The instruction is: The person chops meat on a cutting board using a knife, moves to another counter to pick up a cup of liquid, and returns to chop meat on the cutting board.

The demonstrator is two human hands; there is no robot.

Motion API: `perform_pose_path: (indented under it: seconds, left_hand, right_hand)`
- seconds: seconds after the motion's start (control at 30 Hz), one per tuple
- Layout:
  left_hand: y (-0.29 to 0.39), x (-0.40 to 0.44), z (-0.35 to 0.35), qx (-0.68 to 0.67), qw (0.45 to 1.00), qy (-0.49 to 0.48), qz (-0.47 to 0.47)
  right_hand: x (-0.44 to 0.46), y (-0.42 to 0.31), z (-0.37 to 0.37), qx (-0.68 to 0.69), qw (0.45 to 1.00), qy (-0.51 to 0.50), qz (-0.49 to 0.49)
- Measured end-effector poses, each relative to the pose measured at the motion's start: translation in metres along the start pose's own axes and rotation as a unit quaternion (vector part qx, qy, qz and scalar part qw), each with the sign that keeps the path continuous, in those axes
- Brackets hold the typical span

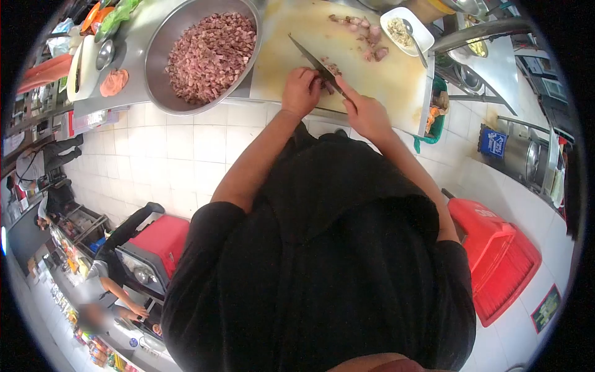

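My right hand (370,118) is wrapped around the handle of a kitchen knife (311,57), whose blade points away and to the left across the yellowed cutting board (276,68). My left hand (302,92) lies beside the blade with its fingers curled down on a piece of meat (327,88), partly hidden by the fingers and knife. Small cut bits (331,66) lie just beyond the blade. Larger pinkish meat pieces (372,37) rest at the far right of the board. To the left stands a big metal bowl (152,68) holding diced meat (211,56).
A white dish (423,23) with chopped pale food and a spoon sits at the board's far right corner. Below the right edge is a green bin (441,124). A red plastic container (496,260) stands at my right. Another person (111,285) works behind, at left.
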State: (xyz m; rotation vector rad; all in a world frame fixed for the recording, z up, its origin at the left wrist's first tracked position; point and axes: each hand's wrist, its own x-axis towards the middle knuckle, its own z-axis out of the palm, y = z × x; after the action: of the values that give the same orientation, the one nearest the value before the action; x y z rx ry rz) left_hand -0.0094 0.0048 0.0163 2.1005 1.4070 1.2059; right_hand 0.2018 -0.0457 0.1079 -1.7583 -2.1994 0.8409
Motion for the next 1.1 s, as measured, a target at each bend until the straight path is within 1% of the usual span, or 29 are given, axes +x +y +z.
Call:
perform_pose_path:
  seconds: [0.07,0.17,0.27,0.37,0.47,0.57,0.67,0.77,0.87,0.97,1.07,1.1]
  left_hand:
    - [-0.002,-0.006,0.004,-0.009,1.000,0.004,-0.009]
    - [-0.001,-0.005,0.004,0.006,1.000,0.004,-0.014]
    - [0.004,-0.007,0.004,0.042,0.999,-0.030,-0.001]
    - [0.017,-0.010,0.004,0.097,0.995,-0.012,0.020]
    - [0.021,-0.011,0.004,0.117,0.992,-0.046,-0.014]
    - [0.021,-0.009,0.007,0.135,0.989,-0.054,-0.020]
    - [0.010,-0.012,0.008,0.097,0.995,-0.036,0.002]
    - [0.013,-0.012,-0.003,0.056,0.997,-0.042,0.013]
    - [0.015,-0.011,-0.006,0.049,0.998,-0.041,0.010]
    - [0.016,-0.010,-0.010,0.060,0.996,-0.072,0.015]
    - [0.013,-0.010,-0.004,0.071,0.996,-0.045,0.026]
    - [0.013,-0.010,-0.004,0.074,0.996,-0.050,0.021]
  right_hand:
    - [-0.016,-0.006,-0.019,-0.007,1.000,-0.016,0.007]
    - [-0.034,-0.012,-0.045,-0.028,0.996,-0.067,0.045]
    - [-0.044,0.012,-0.038,0.035,0.999,0.012,0.023]
    - [-0.044,0.006,-0.044,0.063,0.997,0.026,0.046]
    - [-0.043,0.008,-0.039,0.083,0.995,0.028,0.043]
    - [-0.045,0.013,-0.035,0.079,0.996,0.017,0.043]
    - [-0.047,0.018,-0.033,0.083,0.996,0.021,0.029]
    - [-0.048,0.019,-0.034,0.073,0.997,0.011,0.022]
    - [-0.044,0.021,-0.030,0.053,0.999,-0.005,-0.006]
    - [-0.040,0.014,-0.035,-0.002,0.999,-0.051,-0.008]
    - [-0.038,0.009,-0.038,-0.046,0.997,-0.064,-0.008]
    - [-0.037,0.007,-0.038,-0.048,0.996,-0.069,-0.009]
